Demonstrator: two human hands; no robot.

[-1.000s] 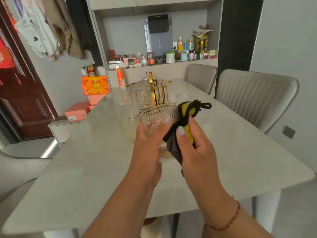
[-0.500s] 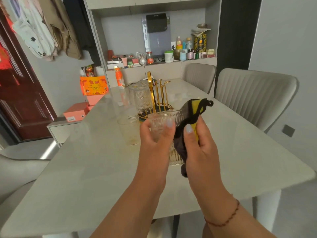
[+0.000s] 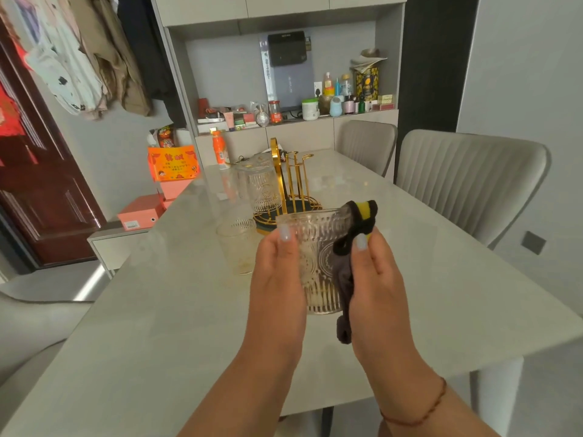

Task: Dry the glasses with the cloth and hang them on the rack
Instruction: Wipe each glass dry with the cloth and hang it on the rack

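My left hand (image 3: 279, 272) grips a ribbed clear glass (image 3: 318, 263) upright above the table. My right hand (image 3: 377, 272) presses a dark grey, black and yellow cloth (image 3: 347, 247) against the glass's right side and over its rim. Behind them stands a gold rack (image 3: 291, 184) on a dark round base, with one glass (image 3: 260, 187) hanging upside down on its left side. Another glass (image 3: 238, 244) stands upright on the table left of the held one.
The pale stone table (image 3: 157, 310) runs forward to a shelf unit crowded with bottles and jars. Two grey chairs (image 3: 467, 181) stand along the right side. An orange bottle (image 3: 220, 149) sits at the far end. Orange boxes (image 3: 142, 212) lie to the left.
Both hands have turned the glass from tilted with its mouth toward me to upright and brought it lower and nearer. The cloth has slid along the rim to the glass's right side.
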